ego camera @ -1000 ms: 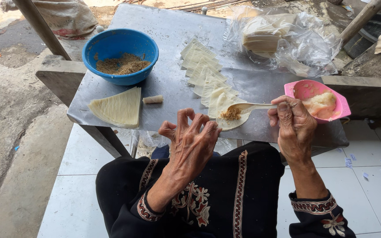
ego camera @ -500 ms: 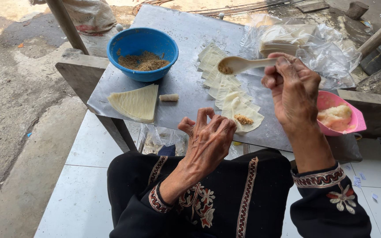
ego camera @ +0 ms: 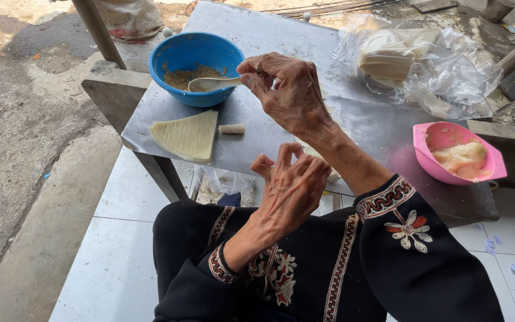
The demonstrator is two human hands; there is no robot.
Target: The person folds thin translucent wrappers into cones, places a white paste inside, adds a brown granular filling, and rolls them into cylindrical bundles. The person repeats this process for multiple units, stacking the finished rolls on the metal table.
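Observation:
My right hand [ego camera: 290,89] holds a pale spoon [ego camera: 210,83] by its handle, the spoon's head over the rim of a blue bowl [ego camera: 177,56] with brown crumbly filling [ego camera: 195,76]. My left hand [ego camera: 290,188] hovers loosely curled above my lap, holding nothing. On the metal table [ego camera: 377,128] lie a stack of triangular pale wrappers [ego camera: 189,136] and one small rolled piece [ego camera: 232,129]. More wrappers on the table are mostly hidden under my right forearm.
A pink bowl [ego camera: 483,173] with whitish paste stands at the table's right edge. A clear plastic bag [ego camera: 424,65] with stacked wrappers lies at the back right. Wooden posts [ego camera: 96,27] and concrete ground are to the left; white floor tiles [ego camera: 114,250] lie below.
My right hand has carried the spoon from the pink bowl and the row of wrappers leftward to the blue bowl. My left hand stayed over my lap.

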